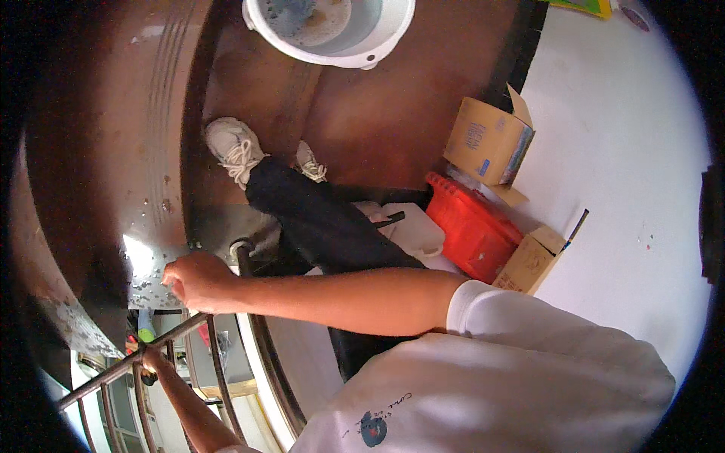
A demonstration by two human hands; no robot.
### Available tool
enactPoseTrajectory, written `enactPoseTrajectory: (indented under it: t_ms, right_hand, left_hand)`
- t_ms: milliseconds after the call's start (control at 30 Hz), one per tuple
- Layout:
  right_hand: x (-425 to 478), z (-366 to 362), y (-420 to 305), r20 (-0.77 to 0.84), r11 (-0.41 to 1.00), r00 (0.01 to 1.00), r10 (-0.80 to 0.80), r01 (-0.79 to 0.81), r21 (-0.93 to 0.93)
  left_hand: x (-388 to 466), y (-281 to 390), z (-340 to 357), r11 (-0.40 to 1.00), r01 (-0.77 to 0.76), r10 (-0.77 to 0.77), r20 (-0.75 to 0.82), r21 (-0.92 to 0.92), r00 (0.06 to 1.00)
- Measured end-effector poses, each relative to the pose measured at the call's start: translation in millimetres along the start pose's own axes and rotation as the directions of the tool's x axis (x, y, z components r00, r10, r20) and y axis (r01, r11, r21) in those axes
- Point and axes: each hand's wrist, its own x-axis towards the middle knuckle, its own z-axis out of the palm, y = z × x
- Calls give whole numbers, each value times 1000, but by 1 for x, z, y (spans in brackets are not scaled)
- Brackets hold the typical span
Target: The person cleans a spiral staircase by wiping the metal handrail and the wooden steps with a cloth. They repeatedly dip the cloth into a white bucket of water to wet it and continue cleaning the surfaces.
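My right hand [199, 282], at the end of a bare forearm, is curled with bent fingers over the upper end of a metal railing. Whether it holds anything is hidden by the back of the hand. Lower down, my left hand [152, 358] is closed around the sloping metal handrail [110, 374]. Wet spots and droplets lie on a shiny brown surface [153, 286] beside my right hand. A curved pipe end [242, 249] shows just past my right wrist.
A white bucket [391, 39] with cloudy water stands on the brown floor [391, 124] beyond my shoes [235, 147]. Along the white wall [612, 170] are a cardboard carton [481, 139], a red plastic crate [470, 226], a white container [416, 229] and a smaller box [529, 257]. Below the railing, a lower level shows.
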Motion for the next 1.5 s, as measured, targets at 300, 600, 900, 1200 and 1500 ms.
enactPoseTrajectory:
  t_ms: [300, 600, 900, 1200, 1500]
  right_hand:
    - [4, 2, 6, -6, 996, 1000, -17, 17, -91]
    - [-3, 9, 8, -39, 1000, 999, 8, -9, -27]
    - [-4, 17, 11, 12, 995, 999, -42, 43, -88]
    - [-4, 12, 5, -53, 994, 997, -53, 48, -97]
    - [-2, 0, 3, -33, 999, 999, -39, 38, -30]
  left_hand:
    - [-103, 62, -38, 929, -355, 367, 144, -107, 919]
    - [-112, 30, -106, 799, -290, 512, -343, 527, 787]
    - [-116, 77, -125, 624, -454, 368, 273, 636, 889]
    - [-19, 3, -104, 382, -674, 659, 325, 632, 678]
    - [-45, 32, -64, 114, -709, 854, 296, 695, 427]
